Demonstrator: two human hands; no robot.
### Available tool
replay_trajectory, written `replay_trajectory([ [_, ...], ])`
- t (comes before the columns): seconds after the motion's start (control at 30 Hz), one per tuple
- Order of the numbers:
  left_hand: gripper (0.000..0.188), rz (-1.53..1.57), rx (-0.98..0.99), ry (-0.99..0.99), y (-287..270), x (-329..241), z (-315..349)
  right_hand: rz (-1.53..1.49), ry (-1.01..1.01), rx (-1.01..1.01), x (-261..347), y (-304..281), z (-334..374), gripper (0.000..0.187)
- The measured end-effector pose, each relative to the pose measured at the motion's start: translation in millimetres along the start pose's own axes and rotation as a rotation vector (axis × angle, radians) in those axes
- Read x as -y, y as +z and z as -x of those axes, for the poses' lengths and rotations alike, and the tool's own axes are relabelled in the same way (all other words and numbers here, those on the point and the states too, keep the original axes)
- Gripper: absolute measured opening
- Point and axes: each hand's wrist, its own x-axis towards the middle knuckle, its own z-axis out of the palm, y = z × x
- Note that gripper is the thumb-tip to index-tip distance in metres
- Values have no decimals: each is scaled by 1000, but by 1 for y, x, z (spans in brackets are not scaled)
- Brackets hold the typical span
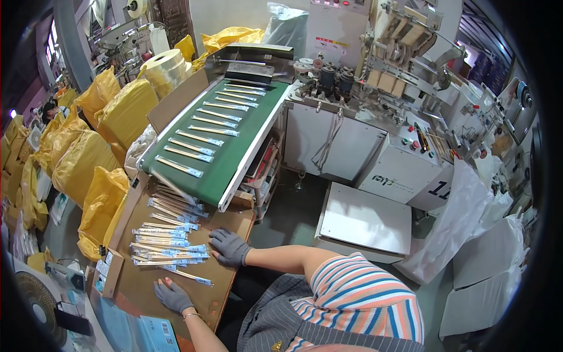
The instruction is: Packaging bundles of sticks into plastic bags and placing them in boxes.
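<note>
Slim paper-and-film packets of wooden chopsticks (167,242) lie in a loose pile on the brown tabletop (139,286). Both of my hands wear grey gloves. My left hand (172,295) rests open on the board just below the pile, its bare fingertips near a single chopstick packet (193,277) lying apart. At the pile's right side, my right hand (230,247) lies with fingers stretched toward the blue packet ends, holding nothing I can see. Beyond the table, a green conveyor belt (182,134) carries several more chopstick packets in a spaced row.
Cardboard strips (112,273) edge the table's left side. Yellow sacks (88,170) crowd the left, near a film roll (166,67). A blue printed sheet (153,333) lies at the near corner. White machine cabinets (392,170) and a low white box (365,217) stand to the right.
</note>
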Motion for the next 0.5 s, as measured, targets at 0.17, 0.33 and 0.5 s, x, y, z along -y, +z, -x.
replay_trajectory([
  [0.17,44,2,-4,12,3,-1,-4,32,0,4,0,-2,-4,33],
  [0.33,45,-34,37,79,8,1,-2,-15,89,29,-4,-5,3,33],
  [0.5,39,-25,-231,358,6,6,-7,-14,-7,14,1,17,-1,36],
])
